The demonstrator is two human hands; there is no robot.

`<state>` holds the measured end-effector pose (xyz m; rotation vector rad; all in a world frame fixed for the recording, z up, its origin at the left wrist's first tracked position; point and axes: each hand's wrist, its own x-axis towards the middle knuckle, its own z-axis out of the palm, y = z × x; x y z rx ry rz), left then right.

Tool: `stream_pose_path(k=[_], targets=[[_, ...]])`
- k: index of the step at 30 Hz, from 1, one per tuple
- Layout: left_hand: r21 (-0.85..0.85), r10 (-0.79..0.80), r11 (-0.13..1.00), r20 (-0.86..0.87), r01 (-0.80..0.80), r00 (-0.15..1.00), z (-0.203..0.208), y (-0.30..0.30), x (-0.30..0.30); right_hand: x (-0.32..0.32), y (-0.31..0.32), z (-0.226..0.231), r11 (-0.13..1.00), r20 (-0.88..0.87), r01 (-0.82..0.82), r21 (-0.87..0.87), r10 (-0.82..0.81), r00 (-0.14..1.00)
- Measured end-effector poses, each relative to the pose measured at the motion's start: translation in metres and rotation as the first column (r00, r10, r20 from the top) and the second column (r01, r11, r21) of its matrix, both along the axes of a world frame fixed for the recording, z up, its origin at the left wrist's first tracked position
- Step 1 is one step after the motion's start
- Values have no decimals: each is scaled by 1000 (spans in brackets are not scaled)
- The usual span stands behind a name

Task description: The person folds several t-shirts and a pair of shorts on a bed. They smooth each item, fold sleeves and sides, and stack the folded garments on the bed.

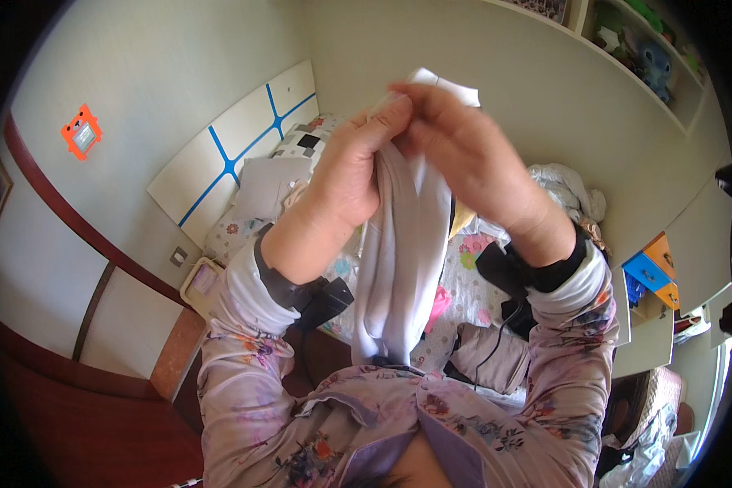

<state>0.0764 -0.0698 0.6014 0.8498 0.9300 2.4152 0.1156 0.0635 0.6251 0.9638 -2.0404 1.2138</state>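
1. The cloth (398, 252), white and long, is lifted in front of the person, above the bed (464, 301). Its lower end comes down close to the person's shirt (317, 423).
2. The left hand (346, 175) has its grip closed on the upper part of the cloth. The right hand (480, 159) is just beside it, with bent fingers at the cloth; these are blurred, so I cannot tell how firmly its grip is closed. A white end of the cloth stands out above this hand.
3. The shelf (683, 118), at upper right, contains a blue toy (653, 69) and some green things.
4. Below it are a blue drawer (644, 272) and an orange drawer (661, 252), both closed. Some blue stuff (636, 293) lies in the opening under them.
5. At lower right is a clear bag (642, 459); its content I cannot tell.
6. The headboard (248, 130) stands along the wall. Both hands are well apart from it and from the shelf edge.
7. On the bed, a grey bundle (492, 358) and a pink thing (440, 305) lie near the cloth.
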Motion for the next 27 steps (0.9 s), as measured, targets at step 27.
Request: stream_pose_path(k=[27], targets=[[-509, 69, 721, -623, -471, 779, -42, -47, -50, 2, 15, 24, 953, 539, 161, 256, -279, 795]])
